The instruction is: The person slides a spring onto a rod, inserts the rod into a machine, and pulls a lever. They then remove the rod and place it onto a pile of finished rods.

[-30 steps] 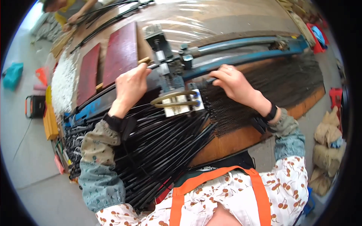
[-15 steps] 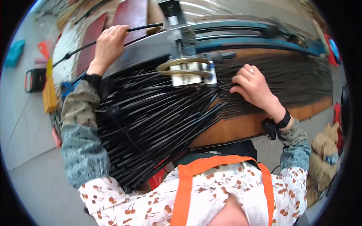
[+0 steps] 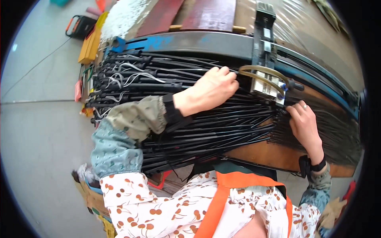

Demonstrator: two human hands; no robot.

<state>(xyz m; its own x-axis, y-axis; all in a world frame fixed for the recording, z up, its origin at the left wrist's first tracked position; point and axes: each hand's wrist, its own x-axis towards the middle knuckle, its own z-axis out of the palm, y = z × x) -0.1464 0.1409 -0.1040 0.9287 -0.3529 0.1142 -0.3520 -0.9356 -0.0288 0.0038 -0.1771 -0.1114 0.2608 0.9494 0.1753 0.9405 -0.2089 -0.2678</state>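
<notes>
My left hand [image 3: 212,88] is closed over the upper rows of a wide spread of black rods [image 3: 210,121], just left of the machine head. It appears to pinch a black rod, though the fingertips are hidden. The machine head [image 3: 266,84] is a pale metal block with brownish looped tubes [image 3: 264,73] and a black knob. My right hand [image 3: 304,126] is closed beside its lower right corner, thumb and forefinger together near the thin rod ends. What it holds, if anything, cannot be made out.
A blue rail [image 3: 190,41] runs behind the rods, with dark red boards [image 3: 210,15] beyond it. On the right, thin dark strands [image 3: 329,123] cover a brown wooden board [image 3: 254,155]. A yellow box [image 3: 91,47] and a black case [image 3: 81,27] stand at far left.
My left hand has come down from the far left, where it held up a black rod, to the rods beside the machine head. My right hand has closed its fingers near that head. The view has shifted.
</notes>
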